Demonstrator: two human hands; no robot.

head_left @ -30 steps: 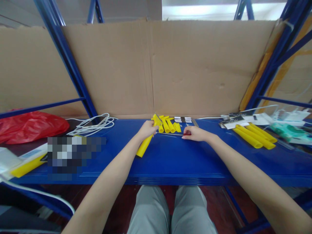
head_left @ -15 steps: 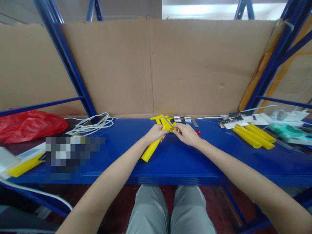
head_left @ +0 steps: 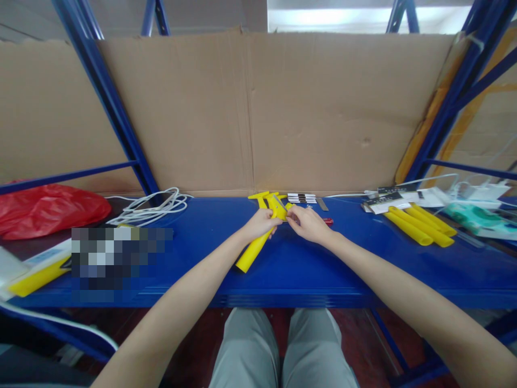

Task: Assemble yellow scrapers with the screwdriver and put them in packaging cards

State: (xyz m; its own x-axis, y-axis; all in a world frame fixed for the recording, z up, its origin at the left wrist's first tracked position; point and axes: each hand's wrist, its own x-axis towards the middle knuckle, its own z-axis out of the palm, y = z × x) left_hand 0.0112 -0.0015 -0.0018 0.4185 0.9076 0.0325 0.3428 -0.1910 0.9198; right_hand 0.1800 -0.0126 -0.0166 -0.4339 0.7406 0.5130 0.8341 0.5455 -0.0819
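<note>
My left hand point(head_left: 260, 224) is closed around a yellow scraper point(head_left: 253, 253). Its round handle points down and left toward the table's front edge, and its wider head, with a grey strip along it, lies up by my right hand. The fingers of my right hand point(head_left: 306, 222) are pinched together at the right side of that head; whatever they hold is too small or hidden. Just beyond my left hand lie more yellow T-shaped parts point(head_left: 259, 196). A red-handled tool point(head_left: 328, 221), perhaps a screwdriver, is partly covered by my right hand.
Behind my hands lie several small white-and-black packets point(head_left: 301, 198) and a grey metal strip point(head_left: 322, 203). Yellow tubes point(head_left: 412, 227) are at the right of the blue table point(head_left: 307, 269). A white cable coil point(head_left: 165, 207) and red bag point(head_left: 52, 209) lie left. Cardboard point(head_left: 323, 108) stands behind.
The scraper's handle end has shifted slightly toward the front edge and right. A bit more of the red tool shows beside my right hand. Both hands keep nearly the same place.
</note>
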